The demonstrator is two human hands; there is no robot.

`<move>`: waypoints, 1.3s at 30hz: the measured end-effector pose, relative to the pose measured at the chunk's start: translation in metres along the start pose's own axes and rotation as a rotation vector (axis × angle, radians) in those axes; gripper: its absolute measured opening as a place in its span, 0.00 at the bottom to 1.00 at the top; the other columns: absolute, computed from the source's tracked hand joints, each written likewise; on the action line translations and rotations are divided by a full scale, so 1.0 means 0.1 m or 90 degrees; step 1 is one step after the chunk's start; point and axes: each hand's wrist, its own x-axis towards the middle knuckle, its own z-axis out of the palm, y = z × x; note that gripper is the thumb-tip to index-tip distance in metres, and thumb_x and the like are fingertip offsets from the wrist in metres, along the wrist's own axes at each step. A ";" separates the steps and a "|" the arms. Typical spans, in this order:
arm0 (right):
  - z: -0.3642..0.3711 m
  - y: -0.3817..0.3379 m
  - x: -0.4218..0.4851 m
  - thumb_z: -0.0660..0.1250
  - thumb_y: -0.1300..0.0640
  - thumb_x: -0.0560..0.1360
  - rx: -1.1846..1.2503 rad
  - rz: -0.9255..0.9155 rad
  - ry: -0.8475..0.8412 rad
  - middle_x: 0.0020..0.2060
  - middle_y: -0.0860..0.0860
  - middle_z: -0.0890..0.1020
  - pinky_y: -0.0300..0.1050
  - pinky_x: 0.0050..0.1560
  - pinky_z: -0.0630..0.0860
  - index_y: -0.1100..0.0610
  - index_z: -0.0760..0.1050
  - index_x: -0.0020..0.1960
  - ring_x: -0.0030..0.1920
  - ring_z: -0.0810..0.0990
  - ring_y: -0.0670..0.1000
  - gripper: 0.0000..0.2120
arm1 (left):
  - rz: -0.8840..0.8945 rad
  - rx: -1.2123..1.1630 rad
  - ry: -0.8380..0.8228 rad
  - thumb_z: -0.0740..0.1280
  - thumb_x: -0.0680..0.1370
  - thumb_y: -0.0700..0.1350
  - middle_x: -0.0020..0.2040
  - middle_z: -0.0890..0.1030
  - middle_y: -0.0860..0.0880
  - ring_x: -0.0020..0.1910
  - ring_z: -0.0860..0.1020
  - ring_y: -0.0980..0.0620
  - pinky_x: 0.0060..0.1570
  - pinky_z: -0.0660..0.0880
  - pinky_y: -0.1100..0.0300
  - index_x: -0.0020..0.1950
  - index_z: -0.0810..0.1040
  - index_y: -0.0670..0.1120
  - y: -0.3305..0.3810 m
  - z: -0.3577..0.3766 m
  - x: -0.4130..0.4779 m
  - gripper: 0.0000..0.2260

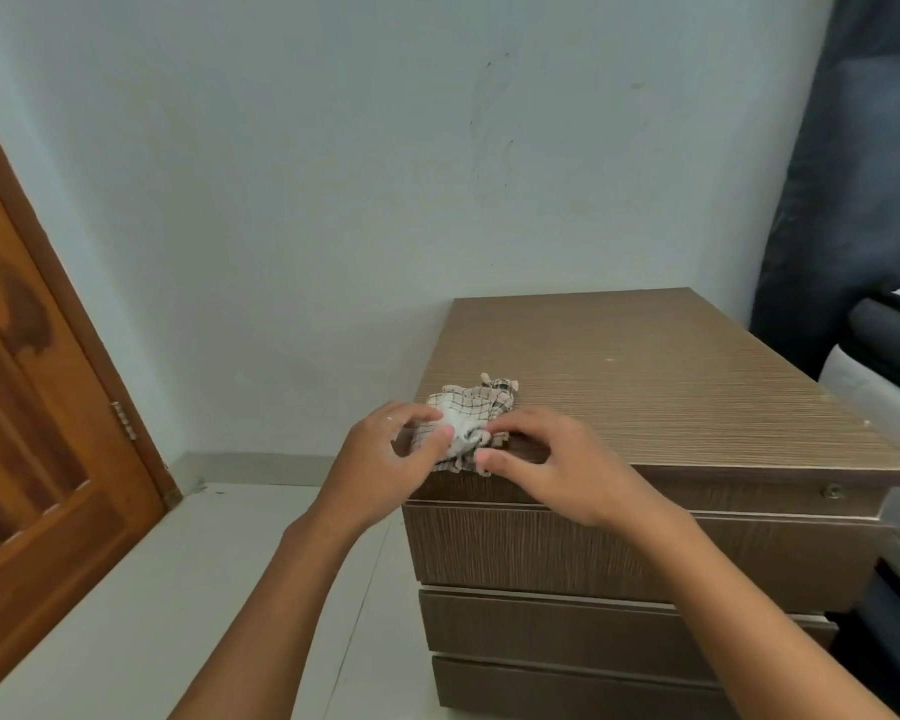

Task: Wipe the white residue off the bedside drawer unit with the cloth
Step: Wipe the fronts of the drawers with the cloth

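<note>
Both forearms reach up from the bottom edge of my view toward the drawer unit (645,387). On the front left corner of its top lies the cloth (471,415), a crumpled checked rag, one end hanging just over the front edge. I see my left hand (380,470) pinching the left side of the cloth between thumb and curled fingers, a narrow hold on the fabric. My right hand (557,465) presses on the cloth's right side with bent fingers, thumb beneath at the edge of the top; it too grips the cloth. Across the rest of the brown wood-grain top I make out a few small white specks (610,360), well apart from the cloth. Three drawer fronts stack below. To the left stands a wooden door (37,407), to the right a bed (884,366) beside the unit.
</note>
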 end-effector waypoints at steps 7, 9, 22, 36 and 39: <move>0.12 -0.05 0.06 0.61 0.38 0.76 -0.079 -0.006 0.027 0.65 0.40 0.74 0.49 0.63 0.70 0.43 0.75 0.64 0.64 0.72 0.46 0.20 | 0.007 0.071 0.005 0.69 0.77 0.53 0.60 0.78 0.54 0.57 0.74 0.57 0.55 0.78 0.58 0.62 0.80 0.52 -0.04 0.07 0.00 0.14; 0.13 -0.06 0.09 0.61 0.40 0.77 -0.086 0.003 0.024 0.65 0.40 0.74 0.47 0.63 0.70 0.44 0.75 0.64 0.64 0.72 0.46 0.19 | -0.004 0.091 0.010 0.68 0.77 0.52 0.63 0.78 0.51 0.59 0.74 0.55 0.57 0.76 0.58 0.63 0.80 0.51 -0.03 0.09 0.03 0.15; 0.14 -0.04 0.26 0.59 0.45 0.79 -0.100 0.065 -0.013 0.69 0.42 0.72 0.53 0.68 0.66 0.46 0.70 0.69 0.69 0.69 0.51 0.19 | -0.055 0.088 0.051 0.66 0.79 0.49 0.65 0.78 0.48 0.63 0.75 0.50 0.56 0.69 0.62 0.65 0.79 0.48 -0.03 0.23 0.16 0.15; 0.17 -0.04 0.16 0.61 0.42 0.77 -0.112 0.006 0.063 0.63 0.43 0.75 0.45 0.60 0.69 0.45 0.72 0.67 0.62 0.73 0.48 0.19 | -0.033 0.055 0.117 0.66 0.79 0.49 0.61 0.80 0.48 0.59 0.77 0.51 0.54 0.73 0.61 0.63 0.79 0.48 -0.13 0.28 0.00 0.14; 0.17 -0.05 0.11 0.61 0.43 0.78 -0.119 -0.009 0.101 0.62 0.42 0.76 0.44 0.60 0.70 0.44 0.72 0.66 0.62 0.74 0.46 0.18 | -0.042 0.067 0.098 0.65 0.79 0.50 0.62 0.79 0.49 0.61 0.76 0.52 0.56 0.72 0.61 0.65 0.79 0.48 -0.09 0.25 0.01 0.15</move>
